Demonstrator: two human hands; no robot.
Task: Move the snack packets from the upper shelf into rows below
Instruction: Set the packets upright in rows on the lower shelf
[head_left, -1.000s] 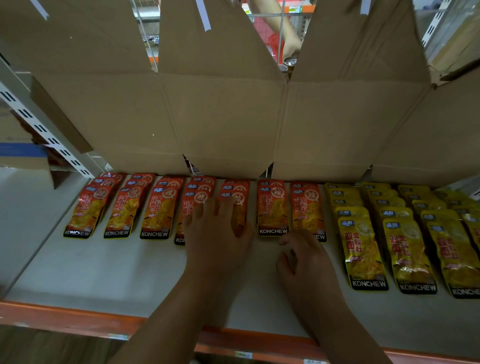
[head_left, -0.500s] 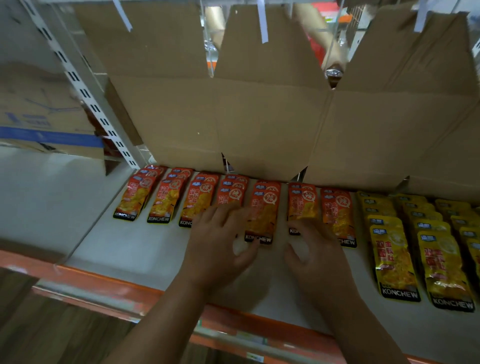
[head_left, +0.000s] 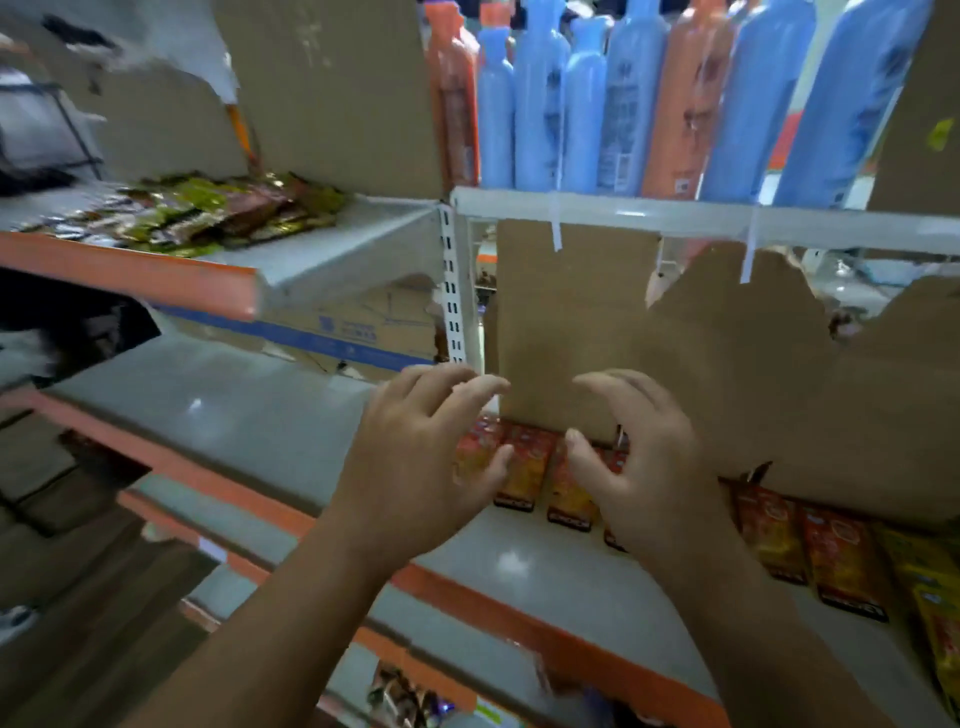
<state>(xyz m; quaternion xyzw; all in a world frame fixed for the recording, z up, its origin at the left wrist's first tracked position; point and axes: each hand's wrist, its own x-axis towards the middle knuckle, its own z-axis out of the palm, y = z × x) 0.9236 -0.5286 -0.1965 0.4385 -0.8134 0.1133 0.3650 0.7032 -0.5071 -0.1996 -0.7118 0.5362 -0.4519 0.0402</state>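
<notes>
We see 2 hands, left hand (head_left: 415, 462) and right hand (head_left: 639, 467), hovering half-open with loosely bent fingers and holding nothing, above red packets (head_left: 524, 465) rowed on the lower shelf (head_left: 234, 415). Heaped packets (head_left: 208, 213) lie on the upper shelf (head_left: 363, 234). Their print is too blurred to read.

I see blue bottles (head_left: 540, 104) and orange bottles (head_left: 452, 98) upright in a row, high above the left grip (head_left: 415, 467) and right grip (head_left: 644, 467) | torn cardboard sheet (head_left: 571, 322) directly behind the right grip | white slotted upright (head_left: 451, 291) just above the left grip | blue-striped carton (head_left: 363, 325) beyond it, up and left
</notes>
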